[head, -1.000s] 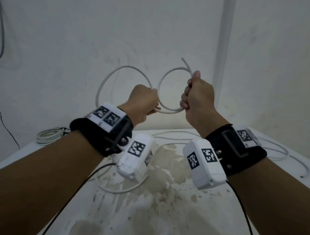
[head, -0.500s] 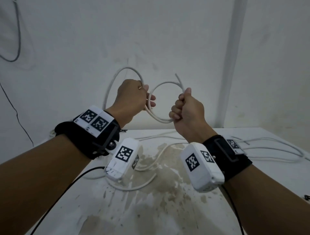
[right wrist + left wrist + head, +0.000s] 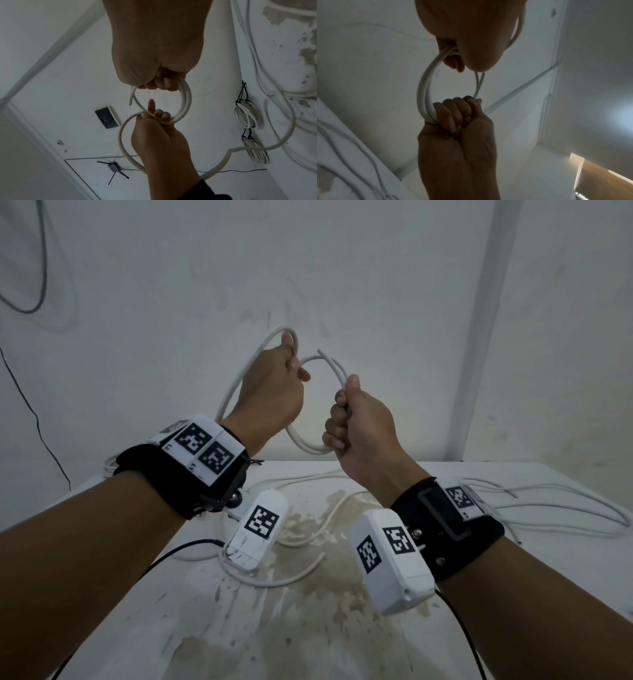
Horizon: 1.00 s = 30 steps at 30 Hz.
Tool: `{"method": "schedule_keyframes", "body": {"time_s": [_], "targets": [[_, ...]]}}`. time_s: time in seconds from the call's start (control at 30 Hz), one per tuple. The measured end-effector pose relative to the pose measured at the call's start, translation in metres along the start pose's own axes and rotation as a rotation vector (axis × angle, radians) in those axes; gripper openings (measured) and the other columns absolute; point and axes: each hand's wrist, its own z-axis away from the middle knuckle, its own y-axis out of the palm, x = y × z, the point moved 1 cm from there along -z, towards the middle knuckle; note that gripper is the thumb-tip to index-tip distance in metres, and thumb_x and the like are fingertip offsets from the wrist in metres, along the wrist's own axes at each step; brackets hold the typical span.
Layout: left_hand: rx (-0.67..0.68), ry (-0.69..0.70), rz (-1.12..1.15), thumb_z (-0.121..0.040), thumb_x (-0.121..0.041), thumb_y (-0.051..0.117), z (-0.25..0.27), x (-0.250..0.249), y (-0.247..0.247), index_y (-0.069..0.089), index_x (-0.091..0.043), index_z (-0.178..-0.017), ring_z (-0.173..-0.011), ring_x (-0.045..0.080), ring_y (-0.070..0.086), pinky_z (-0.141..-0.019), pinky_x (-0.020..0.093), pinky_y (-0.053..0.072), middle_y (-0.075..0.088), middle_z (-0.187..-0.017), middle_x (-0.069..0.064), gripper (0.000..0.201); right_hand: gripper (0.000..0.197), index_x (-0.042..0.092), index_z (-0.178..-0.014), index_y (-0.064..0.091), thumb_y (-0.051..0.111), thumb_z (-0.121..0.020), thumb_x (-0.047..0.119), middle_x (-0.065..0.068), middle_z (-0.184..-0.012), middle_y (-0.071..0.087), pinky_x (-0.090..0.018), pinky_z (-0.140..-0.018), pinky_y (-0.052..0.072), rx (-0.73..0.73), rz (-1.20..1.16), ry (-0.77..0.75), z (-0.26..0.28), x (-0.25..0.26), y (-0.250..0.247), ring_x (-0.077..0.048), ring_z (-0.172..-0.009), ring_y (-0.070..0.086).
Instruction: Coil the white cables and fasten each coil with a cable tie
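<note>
Above the tabletop point(image 3: 513, 611), left hand point(image 3: 270, 392) and right hand point(image 3: 363, 422) both clench the half-wound white cable point(image 3: 308, 445) — two tied coils point(image 3: 248, 115) done, loose cables point(image 3: 565, 501) remain.

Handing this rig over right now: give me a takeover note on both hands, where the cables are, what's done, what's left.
Right hand: fist round the small coil of white cable, held above the table.
Left hand: grips the same cable, feeding a new loop; its tail runs down to the table.
Done: two tied coils lie on the table.
Left: finish winding, tie this coil, then the loose cables.
</note>
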Motion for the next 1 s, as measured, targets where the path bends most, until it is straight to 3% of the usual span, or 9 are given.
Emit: {"method": "schedule_keyframes", "body": {"time_s": [0.13, 0.23, 0.3, 0.4, 0.47, 0.63, 0.73, 0.87, 1.0], "targets": [[0.147, 0.004, -0.058, -0.107, -0.031, 0.030, -0.001, 0.003, -0.003, 0.057, -0.010, -0.093, -0.056, 0.013, 0.049, -0.052, 0.029, 0.047, 0.055, -0.079, 0.005, 0.037, 0.041, 0.016, -0.072, 0.042, 0.039, -0.106, 0.039, 0.005, -0.050, 0.027, -0.023, -0.039, 0.024, 0.016, 0.056, 0.014, -0.001, -0.005, -0.001, -0.010, -0.040, 0.021], [0.266, 0.016, -0.040, -0.100, -0.019, 0.036, 0.002, 0.003, -0.007, 0.052, -0.014, -0.084, -0.061, 0.016, 0.048, -0.053, 0.030, 0.053, 0.047, -0.077, 0.002, 0.023, 0.041, 0.017, -0.072, 0.041, 0.039, -0.107, 0.038, 0.005, -0.050, 0.026, -0.023, -0.039, 0.023, 0.012, 0.096, 0.018, -0.002, -0.011, -0.007, -0.011, -0.040, 0.019], [0.308, 0.081, -0.095, -0.100, -0.023, 0.038, 0.007, -0.001, -0.007, 0.044, -0.016, -0.080, -0.062, 0.016, 0.047, -0.051, 0.032, 0.053, 0.045, -0.073, 0.001, 0.022, 0.041, 0.017, -0.071, 0.041, 0.038, -0.107, 0.036, 0.006, -0.050, 0.025, -0.023, -0.039, 0.023, 0.017, 0.119, 0.024, -0.002, -0.014, -0.008, -0.011, -0.041, 0.018], [0.253, 0.132, -0.200, -0.105, -0.048, 0.030, 0.011, -0.003, -0.005, 0.051, -0.013, -0.084, -0.058, 0.019, 0.055, -0.055, 0.037, 0.057, 0.050, -0.068, 0.003, 0.046, 0.041, 0.018, -0.070, 0.040, 0.039, -0.107, 0.036, 0.005, -0.050, 0.023, -0.023, -0.040, 0.021, 0.059, 0.149, 0.017, 0.000, -0.017, -0.007, -0.012, -0.042, 0.017], [0.145, 0.093, -0.151, -0.105, -0.048, 0.028, 0.007, 0.000, -0.005, 0.063, -0.004, -0.090, -0.058, 0.024, 0.060, -0.060, 0.041, 0.059, 0.059, -0.070, 0.010, 0.059, 0.041, 0.018, -0.069, 0.038, 0.040, -0.106, 0.036, 0.005, -0.052, 0.021, -0.024, -0.041, 0.020, 0.100, 0.192, 0.004, 0.001, -0.016, -0.006, -0.012, -0.043, 0.016], [0.147, -0.139, 0.127, -0.105, -0.041, 0.040, -0.004, 0.010, -0.002, 0.068, -0.011, -0.086, -0.049, 0.014, 0.045, -0.047, 0.026, 0.039, 0.055, -0.067, -0.001, 0.044, 0.041, 0.016, -0.070, 0.041, 0.041, -0.107, 0.036, 0.005, -0.051, 0.024, -0.023, -0.041, 0.023, 0.171, 0.283, -0.007, 0.003, -0.014, -0.010, -0.012, -0.043, 0.018], [0.260, -0.147, 0.119, -0.104, -0.048, 0.035, -0.004, 0.010, -0.002, 0.068, -0.011, -0.097, -0.052, 0.013, 0.037, -0.047, 0.026, 0.032, 0.046, -0.067, 0.001, 0.050, 0.042, 0.016, -0.070, 0.041, 0.040, -0.107, 0.036, 0.004, -0.052, 0.023, -0.023, -0.041, 0.023, 0.187, 0.304, -0.002, 0.003, -0.016, -0.011, -0.012, -0.044, 0.018], [0.307, -0.119, 0.094, -0.099, -0.044, 0.053, -0.001, 0.011, -0.004, 0.068, -0.010, -0.082, -0.046, 0.015, 0.030, -0.042, 0.023, 0.028, 0.035, -0.061, 0.005, 0.040, 0.042, 0.015, -0.071, 0.041, 0.040, -0.107, 0.037, 0.006, -0.050, 0.025, -0.024, -0.042, 0.023, 0.201, 0.313, 0.010, 0.005, -0.019, -0.013, -0.011, -0.042, 0.019], [0.228, -0.140, 0.101, -0.100, -0.040, 0.051, 0.004, 0.011, -0.002, 0.064, -0.013, -0.073, -0.045, 0.014, 0.033, -0.044, 0.025, 0.029, 0.040, -0.058, 0.003, 0.041, 0.043, 0.015, -0.070, 0.044, 0.040, -0.106, 0.039, 0.004, -0.050, 0.029, -0.024, -0.043, 0.030, 0.173, 0.351, 0.025, 0.005, -0.020, -0.012, -0.013, -0.043, 0.024]]}}
